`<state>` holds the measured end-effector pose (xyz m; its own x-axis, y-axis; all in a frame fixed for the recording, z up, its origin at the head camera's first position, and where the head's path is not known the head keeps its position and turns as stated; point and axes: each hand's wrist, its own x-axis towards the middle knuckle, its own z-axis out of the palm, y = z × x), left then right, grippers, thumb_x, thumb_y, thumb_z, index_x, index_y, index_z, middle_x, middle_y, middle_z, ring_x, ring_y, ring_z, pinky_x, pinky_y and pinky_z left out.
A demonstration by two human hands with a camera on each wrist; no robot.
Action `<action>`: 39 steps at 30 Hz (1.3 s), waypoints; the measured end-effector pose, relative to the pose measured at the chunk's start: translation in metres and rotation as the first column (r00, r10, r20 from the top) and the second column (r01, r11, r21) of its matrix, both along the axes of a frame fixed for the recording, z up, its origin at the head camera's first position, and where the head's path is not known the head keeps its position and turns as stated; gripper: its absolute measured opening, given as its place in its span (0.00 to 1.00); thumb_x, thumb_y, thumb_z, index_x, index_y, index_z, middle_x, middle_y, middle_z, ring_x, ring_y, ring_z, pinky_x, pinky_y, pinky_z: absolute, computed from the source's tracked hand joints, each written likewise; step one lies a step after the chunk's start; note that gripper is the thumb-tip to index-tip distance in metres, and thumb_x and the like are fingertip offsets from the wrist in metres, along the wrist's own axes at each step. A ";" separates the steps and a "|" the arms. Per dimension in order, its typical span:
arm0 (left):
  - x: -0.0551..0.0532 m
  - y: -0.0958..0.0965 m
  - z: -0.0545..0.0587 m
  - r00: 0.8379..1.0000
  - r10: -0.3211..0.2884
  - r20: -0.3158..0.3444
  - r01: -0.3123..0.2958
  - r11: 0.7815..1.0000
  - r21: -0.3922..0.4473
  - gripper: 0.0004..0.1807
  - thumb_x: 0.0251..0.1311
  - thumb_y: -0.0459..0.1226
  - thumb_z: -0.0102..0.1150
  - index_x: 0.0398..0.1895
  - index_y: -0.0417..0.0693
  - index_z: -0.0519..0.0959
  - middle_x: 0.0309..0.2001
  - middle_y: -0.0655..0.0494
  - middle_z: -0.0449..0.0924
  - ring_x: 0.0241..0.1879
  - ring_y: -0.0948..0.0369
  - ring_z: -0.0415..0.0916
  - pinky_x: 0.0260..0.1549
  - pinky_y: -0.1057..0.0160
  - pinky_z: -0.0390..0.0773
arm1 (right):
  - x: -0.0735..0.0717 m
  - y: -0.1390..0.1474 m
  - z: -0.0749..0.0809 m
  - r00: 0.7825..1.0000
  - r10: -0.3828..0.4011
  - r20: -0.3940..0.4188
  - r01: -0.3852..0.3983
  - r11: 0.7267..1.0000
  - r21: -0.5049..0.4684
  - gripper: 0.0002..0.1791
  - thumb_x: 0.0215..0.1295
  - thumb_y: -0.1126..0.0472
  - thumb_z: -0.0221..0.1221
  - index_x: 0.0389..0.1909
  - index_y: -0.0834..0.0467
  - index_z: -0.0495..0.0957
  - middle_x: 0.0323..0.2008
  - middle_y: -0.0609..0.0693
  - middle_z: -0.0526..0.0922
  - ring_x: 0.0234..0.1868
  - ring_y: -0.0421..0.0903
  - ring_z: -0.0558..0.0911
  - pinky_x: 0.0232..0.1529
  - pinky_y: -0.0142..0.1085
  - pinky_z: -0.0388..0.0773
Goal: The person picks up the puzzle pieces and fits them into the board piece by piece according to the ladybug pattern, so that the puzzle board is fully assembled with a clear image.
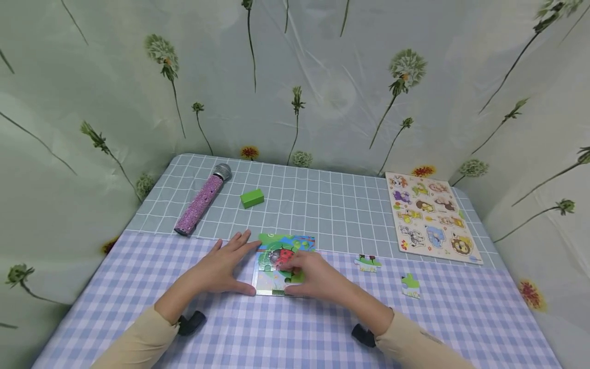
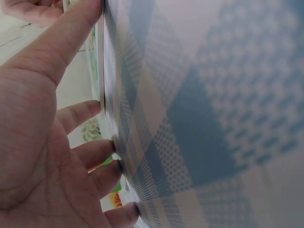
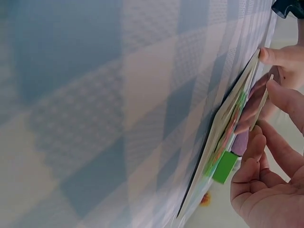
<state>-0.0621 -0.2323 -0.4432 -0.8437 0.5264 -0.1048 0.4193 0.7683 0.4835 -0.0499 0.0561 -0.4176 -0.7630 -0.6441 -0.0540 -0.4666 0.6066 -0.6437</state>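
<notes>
A small jigsaw board (image 1: 268,282) with a ladybug picture (image 1: 282,254) lies in front of me, its upper part filled and its lower part showing the pale base. My left hand (image 1: 223,269) is spread at its left side, thumb by the lower corner and fingertips by the upper edge. In the left wrist view the fingers of the left hand (image 2: 33,128) reach down straight. My right hand (image 1: 318,277) pinches a thin puzzle piece (image 3: 261,107) between thumb and fingers, tilted above the board's lower right. Two loose pieces, one with flowers (image 1: 367,264) and one green (image 1: 411,286), lie to the right.
Toward the back left lie a glittery pink microphone (image 1: 201,204) and a green block (image 1: 252,198). A wooden animal puzzle (image 1: 430,218) sits at the back right. Behind the table hangs a flower-printed curtain (image 1: 341,102). Checked cloth (image 1: 286,333) covers the near part.
</notes>
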 end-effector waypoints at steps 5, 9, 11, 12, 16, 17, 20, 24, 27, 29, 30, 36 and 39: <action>0.000 0.001 0.000 1.000 0.002 0.001 -0.002 1.000 -0.010 0.64 0.46 0.66 0.80 0.85 0.52 0.62 0.86 0.36 0.51 0.85 0.33 0.50 0.74 0.18 0.52 | -0.004 -0.011 -0.001 1.000 0.018 0.020 -0.018 1.000 -0.001 0.22 0.60 0.61 0.79 0.55 0.60 0.89 0.45 0.50 0.88 0.42 0.39 0.80 0.46 0.28 0.81; 0.000 0.001 0.001 1.000 0.005 0.003 -0.005 1.000 -0.011 0.65 0.46 0.67 0.81 0.85 0.52 0.63 0.86 0.36 0.51 0.84 0.33 0.50 0.74 0.18 0.52 | -0.007 -0.019 -0.003 0.999 0.039 -0.003 -0.039 0.999 0.017 0.22 0.60 0.60 0.79 0.54 0.60 0.89 0.42 0.49 0.87 0.40 0.37 0.80 0.44 0.26 0.80; 0.000 0.001 0.001 1.000 0.006 0.002 -0.006 1.000 -0.011 0.65 0.45 0.67 0.80 0.84 0.52 0.63 0.86 0.36 0.51 0.84 0.34 0.51 0.74 0.18 0.52 | -0.008 -0.022 -0.004 0.999 0.048 -0.010 -0.048 0.999 0.023 0.21 0.59 0.60 0.79 0.53 0.60 0.89 0.40 0.48 0.86 0.38 0.37 0.79 0.42 0.25 0.79; 0.000 0.001 0.001 1.000 0.005 0.002 -0.005 1.000 -0.011 0.65 0.45 0.67 0.80 0.84 0.52 0.63 0.86 0.36 0.52 0.84 0.34 0.51 0.74 0.18 0.52 | -0.009 -0.023 -0.005 0.999 0.050 -0.009 -0.050 0.998 0.026 0.21 0.59 0.60 0.79 0.53 0.60 0.90 0.40 0.48 0.86 0.38 0.37 0.78 0.42 0.25 0.79; 0.000 0.001 0.000 1.000 0.004 -0.001 -0.004 1.000 -0.009 0.65 0.45 0.67 0.80 0.84 0.53 0.63 0.86 0.37 0.52 0.85 0.34 0.51 0.74 0.18 0.52 | -0.010 -0.028 -0.006 0.998 0.064 -0.014 -0.064 0.998 0.028 0.19 0.59 0.61 0.79 0.51 0.60 0.91 0.39 0.49 0.86 0.38 0.38 0.78 0.41 0.24 0.77; 0.000 0.001 0.000 1.000 0.005 -0.001 -0.005 1.000 -0.008 0.64 0.45 0.67 0.80 0.84 0.53 0.63 0.86 0.37 0.52 0.85 0.34 0.51 0.74 0.18 0.52 | -0.010 -0.029 -0.006 0.998 0.068 -0.017 -0.067 0.997 0.028 0.19 0.59 0.61 0.79 0.50 0.60 0.91 0.39 0.49 0.86 0.38 0.38 0.78 0.41 0.24 0.78; -0.001 0.001 -0.001 1.000 0.005 -0.004 -0.005 1.000 -0.007 0.64 0.45 0.67 0.80 0.84 0.53 0.63 0.86 0.37 0.52 0.85 0.34 0.51 0.74 0.18 0.52 | -0.011 -0.032 -0.006 0.997 0.069 -0.019 -0.069 0.997 0.034 0.18 0.59 0.61 0.79 0.50 0.60 0.91 0.41 0.49 0.88 0.39 0.38 0.79 0.42 0.23 0.78; -0.001 0.001 -0.001 1.000 0.005 -0.009 -0.005 1.000 -0.010 0.65 0.45 0.67 0.81 0.84 0.52 0.63 0.86 0.37 0.52 0.85 0.34 0.51 0.74 0.18 0.53 | -0.012 -0.035 -0.008 0.998 0.062 -0.011 -0.061 0.997 0.038 0.18 0.59 0.61 0.79 0.50 0.60 0.91 0.44 0.50 0.89 0.41 0.36 0.81 0.44 0.23 0.80; -0.001 0.001 -0.001 1.000 0.003 -0.012 -0.003 1.000 -0.014 0.65 0.45 0.67 0.80 0.84 0.52 0.63 0.86 0.37 0.53 0.84 0.34 0.51 0.73 0.18 0.54 | -0.012 -0.036 -0.009 0.998 0.064 -0.023 -0.063 0.997 0.041 0.18 0.59 0.62 0.79 0.49 0.61 0.91 0.44 0.50 0.89 0.41 0.36 0.82 0.44 0.23 0.81; -0.001 0.002 0.000 1.000 0.000 -0.013 -0.001 1.000 -0.016 0.65 0.45 0.67 0.81 0.84 0.52 0.63 0.86 0.36 0.52 0.84 0.34 0.51 0.73 0.18 0.54 | -0.012 -0.037 -0.010 0.997 0.067 -0.036 -0.065 0.997 0.041 0.18 0.58 0.62 0.80 0.49 0.61 0.91 0.44 0.51 0.89 0.41 0.37 0.82 0.44 0.23 0.81; -0.001 0.002 0.000 1.000 0.000 -0.013 0.000 1.000 -0.017 0.65 0.45 0.67 0.81 0.84 0.52 0.63 0.86 0.36 0.52 0.84 0.34 0.51 0.73 0.18 0.54 | -0.012 -0.037 -0.010 0.997 0.067 -0.039 -0.066 0.997 0.038 0.18 0.58 0.62 0.80 0.48 0.62 0.91 0.43 0.51 0.89 0.41 0.37 0.82 0.43 0.23 0.81; -0.001 0.002 0.001 1.000 -0.002 -0.006 0.002 1.000 -0.021 0.65 0.45 0.67 0.80 0.84 0.52 0.63 0.86 0.36 0.52 0.84 0.33 0.51 0.73 0.18 0.54 | -0.013 -0.038 -0.011 0.997 0.065 -0.040 -0.063 0.997 0.037 0.18 0.57 0.63 0.80 0.48 0.62 0.91 0.43 0.52 0.90 0.41 0.39 0.82 0.42 0.23 0.80; 0.000 0.002 0.001 1.000 -0.002 -0.006 0.002 1.000 -0.025 0.65 0.45 0.67 0.80 0.84 0.52 0.63 0.86 0.36 0.52 0.84 0.33 0.51 0.73 0.18 0.54 | -0.013 -0.039 -0.011 0.997 0.065 -0.041 -0.063 0.997 0.042 0.18 0.56 0.63 0.81 0.48 0.63 0.91 0.43 0.52 0.90 0.40 0.38 0.82 0.42 0.23 0.79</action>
